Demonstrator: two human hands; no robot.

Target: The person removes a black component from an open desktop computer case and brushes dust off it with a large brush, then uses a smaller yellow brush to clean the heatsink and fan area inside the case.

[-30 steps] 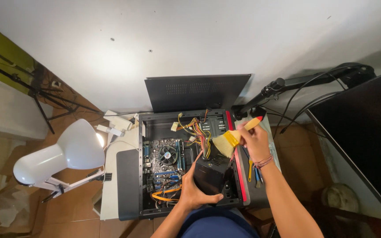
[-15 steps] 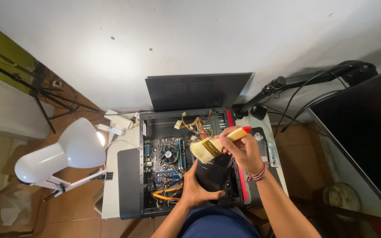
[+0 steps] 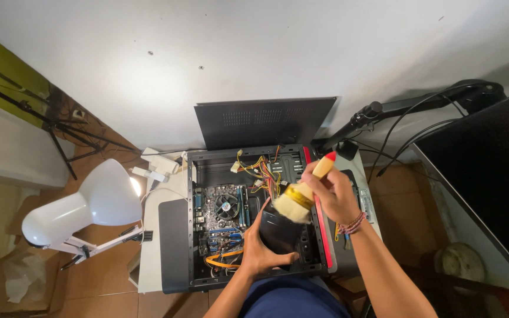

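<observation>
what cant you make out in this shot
Head view only:
- Black part: its underside and left edge are hidden by the left hand.
- Brush handle: its middle is hidden in the right hand.
- Motherboard parts: too small to tell.
- Monitor: cut off by the right edge.

R hand (image 3: pixel 332 194) w/ the pale-bristled, wooden-handled brush (image 3: pixel 301 197) swung left; bristles now over the black box-shaped part (image 3: pixel 278 235), not the wires.

White wall (image 3: pixel 254 53), tiled brown floor (image 3: pixel 107 277), white lamp (image 3: pixel 89 206) (lit).
</observation>
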